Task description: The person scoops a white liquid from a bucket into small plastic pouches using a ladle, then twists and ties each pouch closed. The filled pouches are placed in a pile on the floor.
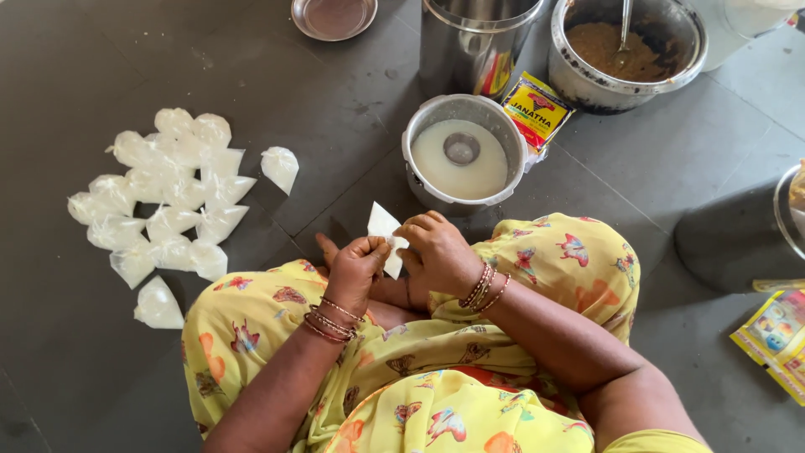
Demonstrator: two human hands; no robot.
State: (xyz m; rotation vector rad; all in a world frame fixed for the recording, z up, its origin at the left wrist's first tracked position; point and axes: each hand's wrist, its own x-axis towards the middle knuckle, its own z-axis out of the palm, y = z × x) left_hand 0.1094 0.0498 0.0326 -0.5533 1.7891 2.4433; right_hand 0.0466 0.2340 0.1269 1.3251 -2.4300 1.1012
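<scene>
I sit on a dark tiled floor in a yellow patterned garment. My left hand (356, 267) and my right hand (436, 250) meet over my lap and both pinch a small clear plastic pouch (382, 225) filled with white liquid; its corner sticks up between my fingers. Just beyond my hands stands a metal pot of white liquid (463, 159) with a small steel cup sunk in it. To the left, several filled and tied pouches (168, 197) lie in a heap on the floor.
A tall steel container (470, 42) and a pot of brown mixture with a spoon (625, 46) stand behind. A small steel plate (334, 17) lies at top. Yellow printed packets (537, 109) (776, 335) lie nearby. Another vessel's rim (788, 210) shows at right.
</scene>
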